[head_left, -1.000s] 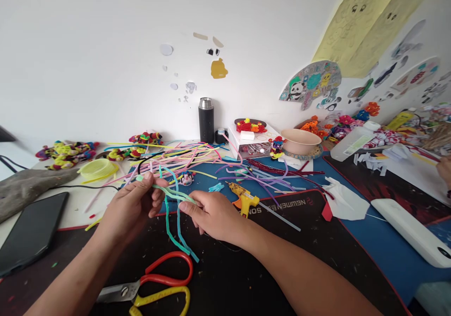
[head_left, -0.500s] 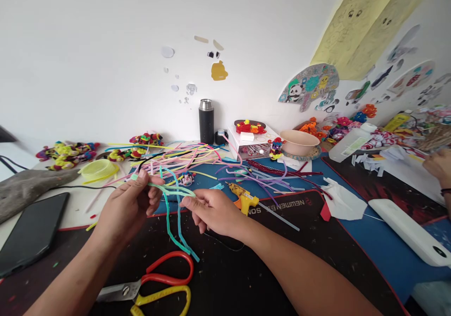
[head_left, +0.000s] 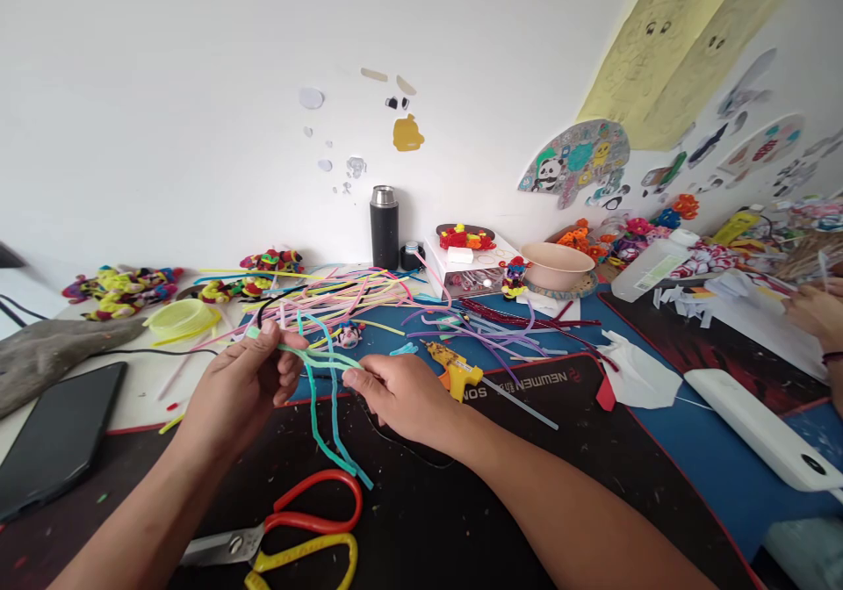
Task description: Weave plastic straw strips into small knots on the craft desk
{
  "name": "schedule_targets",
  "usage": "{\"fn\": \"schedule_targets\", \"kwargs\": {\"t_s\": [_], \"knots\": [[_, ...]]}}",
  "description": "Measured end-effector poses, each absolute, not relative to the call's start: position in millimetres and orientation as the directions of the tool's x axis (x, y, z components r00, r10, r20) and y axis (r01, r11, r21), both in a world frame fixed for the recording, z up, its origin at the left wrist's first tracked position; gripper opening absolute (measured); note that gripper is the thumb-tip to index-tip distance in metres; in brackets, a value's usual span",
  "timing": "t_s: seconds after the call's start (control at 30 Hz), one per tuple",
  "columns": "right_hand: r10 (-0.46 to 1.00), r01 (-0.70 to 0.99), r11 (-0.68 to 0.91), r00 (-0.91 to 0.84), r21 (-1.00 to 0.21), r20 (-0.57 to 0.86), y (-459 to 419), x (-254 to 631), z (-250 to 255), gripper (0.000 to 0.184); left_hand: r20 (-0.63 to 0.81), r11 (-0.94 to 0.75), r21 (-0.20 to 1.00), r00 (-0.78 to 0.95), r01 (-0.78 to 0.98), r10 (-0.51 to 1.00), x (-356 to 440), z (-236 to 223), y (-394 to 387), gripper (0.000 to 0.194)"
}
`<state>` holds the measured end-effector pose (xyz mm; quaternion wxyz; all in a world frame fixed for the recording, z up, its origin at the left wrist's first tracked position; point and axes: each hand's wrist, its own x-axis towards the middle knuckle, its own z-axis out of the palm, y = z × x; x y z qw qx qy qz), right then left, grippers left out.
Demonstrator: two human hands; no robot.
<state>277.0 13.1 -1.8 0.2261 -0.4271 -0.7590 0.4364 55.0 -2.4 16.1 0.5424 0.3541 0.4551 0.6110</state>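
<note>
Between my hands stretch several mint-green pipe cleaners (head_left: 329, 359), with teal and blue ones (head_left: 335, 414) bent downward from them over the black mat. My left hand (head_left: 254, 366) pinches the bundle at its left end, thumb on top. At the other end, my right hand (head_left: 395, 392) closes thumb and fingers on the mint ends. Scissors (head_left: 263, 537) with one red and one yellow handle lie below the hands, blades partly hidden by my left forearm. A yellow glue gun (head_left: 459, 370) with a glue stick in it rests just beyond my right hand.
Loose pink, yellow and purple pipe cleaners (head_left: 369, 291) spread behind my hands. A black thermos (head_left: 385, 228) stands by the wall. A phone (head_left: 62, 436) lies at left. Another person's hand (head_left: 817, 313) shows at the right edge, beyond a white device (head_left: 757, 428).
My right hand has barely shifted along the mint ends, and the view has turned slightly. The other person's hand at right has moved a little. Both of my hands keep their hold.
</note>
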Motion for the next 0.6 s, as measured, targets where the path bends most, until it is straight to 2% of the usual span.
{"fn": "schedule_targets", "kwargs": {"t_s": [0.27,0.47,0.6], "knots": [[0.844,0.454,0.268,-0.537,-0.85,-0.02,15.3,277.2,-5.2,0.054,-0.085,0.026,0.941,-0.162,-0.337,0.983,54.9,17.7,-3.6,0.047],[0.841,0.44,0.268,-0.541,-0.857,-0.015,15.0,277.7,-4.0,0.053,-0.078,0.023,0.943,-0.153,-0.332,0.985,55.6,18.5,-3.9,0.041],[0.836,0.423,0.273,-0.549,-0.864,-0.004,15.0,277.8,-3.9,0.055,-0.078,0.022,0.945,-0.16,-0.327,0.984,56.8,19.5,-3.8,0.049]]}}
